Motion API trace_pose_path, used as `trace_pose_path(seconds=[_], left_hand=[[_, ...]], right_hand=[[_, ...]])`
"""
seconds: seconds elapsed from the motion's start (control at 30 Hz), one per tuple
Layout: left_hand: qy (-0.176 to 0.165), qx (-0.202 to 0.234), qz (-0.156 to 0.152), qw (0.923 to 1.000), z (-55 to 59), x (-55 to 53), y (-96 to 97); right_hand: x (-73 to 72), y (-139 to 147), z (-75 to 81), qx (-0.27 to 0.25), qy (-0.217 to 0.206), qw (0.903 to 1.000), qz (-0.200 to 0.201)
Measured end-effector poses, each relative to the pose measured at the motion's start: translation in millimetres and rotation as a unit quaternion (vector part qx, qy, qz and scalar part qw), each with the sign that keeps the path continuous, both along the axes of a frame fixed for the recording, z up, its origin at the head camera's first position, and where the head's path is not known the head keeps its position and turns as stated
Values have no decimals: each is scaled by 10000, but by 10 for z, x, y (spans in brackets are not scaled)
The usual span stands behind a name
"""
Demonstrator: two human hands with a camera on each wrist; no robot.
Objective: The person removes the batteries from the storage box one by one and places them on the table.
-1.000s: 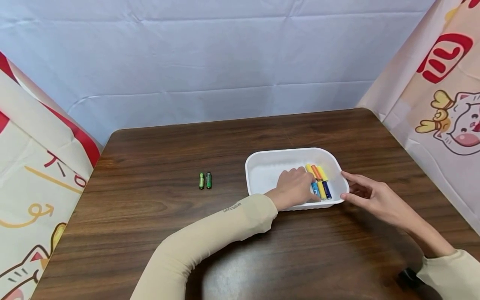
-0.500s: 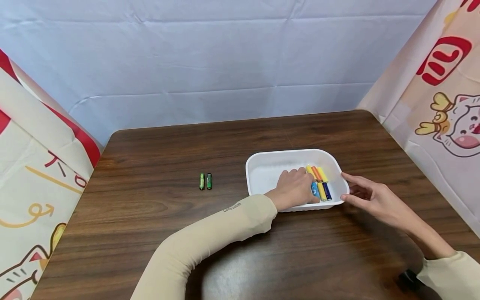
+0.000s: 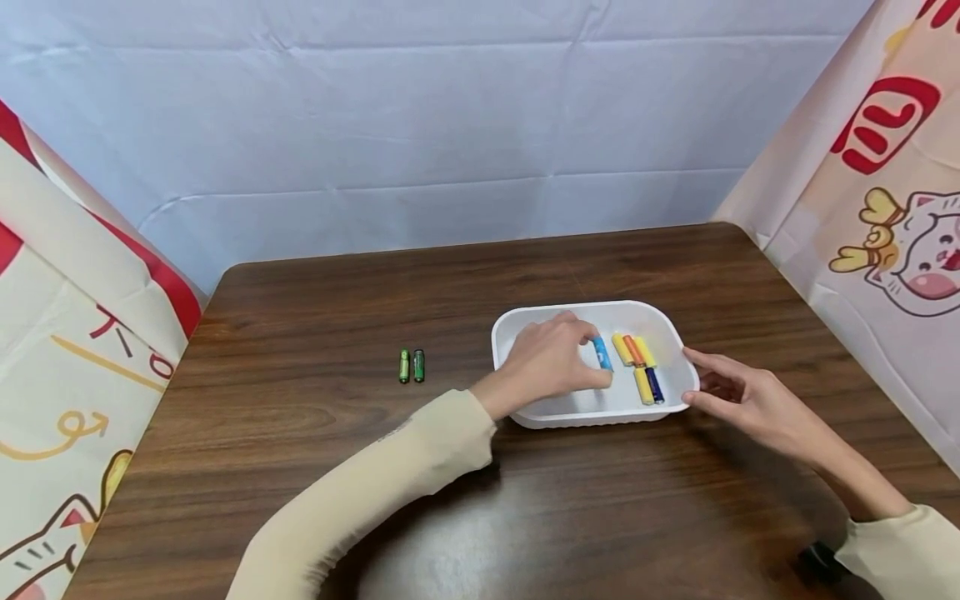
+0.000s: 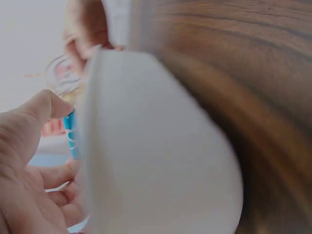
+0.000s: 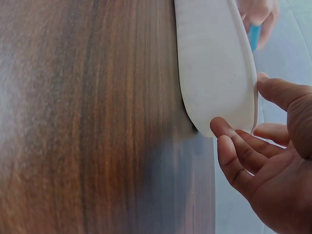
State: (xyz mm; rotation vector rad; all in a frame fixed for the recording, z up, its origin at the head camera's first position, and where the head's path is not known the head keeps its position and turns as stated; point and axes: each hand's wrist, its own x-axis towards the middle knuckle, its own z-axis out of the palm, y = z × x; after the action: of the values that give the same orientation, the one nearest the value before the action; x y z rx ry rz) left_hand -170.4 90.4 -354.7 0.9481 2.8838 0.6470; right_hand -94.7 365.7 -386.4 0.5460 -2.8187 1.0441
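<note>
In the head view my left hand (image 3: pixel 546 360) is over the white plastic tray (image 3: pixel 592 419), pinching a blue battery (image 3: pixel 602 354) between thumb and fingers. That blue battery (image 4: pixel 71 135) also shows between the fingertips in the left wrist view. At the tray's right end, my right hand (image 3: pixel 750 396) holds the wall, its thumb at the rim and its fingers against the outside. Inside the tray's right part lie a yellow battery (image 3: pixel 622 350) and an orange one in a back row, and a yellow battery (image 3: pixel 643 387) beside a dark blue battery (image 3: pixel 655 386) in front.
Two green batteries, a lighter one (image 3: pixel 404 367) and a darker one (image 3: pixel 418 367), lie side by side on the brown wooden table (image 3: pixel 322 433), left of the tray. A pale cloth (image 3: pixel 420 125) hangs behind the table, with printed cloths at both sides.
My left hand has drawn back to the left with the blue battery, away from the row it lay in beside the yellow one. The right hand keeps its place at the tray's end.
</note>
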Motion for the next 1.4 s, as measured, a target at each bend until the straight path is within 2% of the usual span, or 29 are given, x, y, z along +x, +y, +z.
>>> trace_pose_path(seconds=[0.17, 0.23, 0.37, 0.47, 0.57, 0.77, 0.9, 1.03, 1.4], left_hand=[[168, 651, 151, 9976, 187, -3, -468], [159, 881, 315, 9955, 243, -9, -679], [296, 1146, 571, 9913, 292, -28, -1120], [250, 1245, 712, 9893, 267, -33, -1448], [-9, 1291, 848, 9880, 209, -33, -1751], [-371, 1012, 1040, 9887, 35, -41, -2208], [-454, 670, 1032, 9914, -102, -76, -2406], [-739, 362, 1003, 9915, -220, -115, -2529], [-1071, -227, 957, 9894, -412, -256, -2607]], right_hand=[[5, -3, 6, -25, -52, 10000, 6], [3, -4, 7, -6, -58, 10000, 3], [1, -8, 8, 61, -59, 10000, -32], [7, -10, 8, 70, -49, 10000, -40], [10, -16, 9, 25, -17, 10000, 4], [8, -16, 13, 76, -59, 9999, -37], [11, -12, 12, 164, -85, 9998, -107], [12, -12, 13, 160, -57, 9998, -107], [20, -6, -7, 89, -9, 9999, -57]])
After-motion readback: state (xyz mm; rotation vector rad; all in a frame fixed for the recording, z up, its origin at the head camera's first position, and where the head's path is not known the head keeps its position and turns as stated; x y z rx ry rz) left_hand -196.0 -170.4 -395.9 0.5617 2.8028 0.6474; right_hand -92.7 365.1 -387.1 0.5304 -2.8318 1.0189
